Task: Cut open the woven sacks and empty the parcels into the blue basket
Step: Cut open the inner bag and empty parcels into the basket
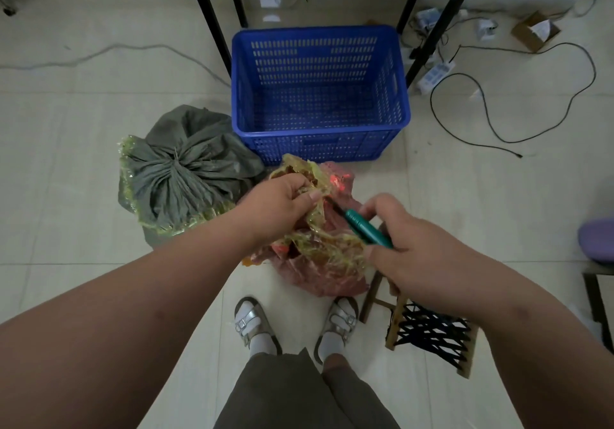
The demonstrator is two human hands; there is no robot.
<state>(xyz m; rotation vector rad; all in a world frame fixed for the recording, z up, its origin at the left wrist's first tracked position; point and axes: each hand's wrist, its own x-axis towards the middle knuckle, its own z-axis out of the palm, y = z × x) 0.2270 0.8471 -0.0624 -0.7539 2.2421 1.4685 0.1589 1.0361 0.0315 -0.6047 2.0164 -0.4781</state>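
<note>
Pale tiled floor [99,103]. Before the blue basket [319,96], left hand [282,202] pinches red sack [319,262] fringe; right hand [408,242] grips green cutter [363,227]. Blade could nick fingers.

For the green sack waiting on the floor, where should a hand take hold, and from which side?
Grip the green sack at its gathered neck, where the pleats converge into a tied bunch facing up. Come from above; the bulging sides probably offer no comparable handle.
</note>
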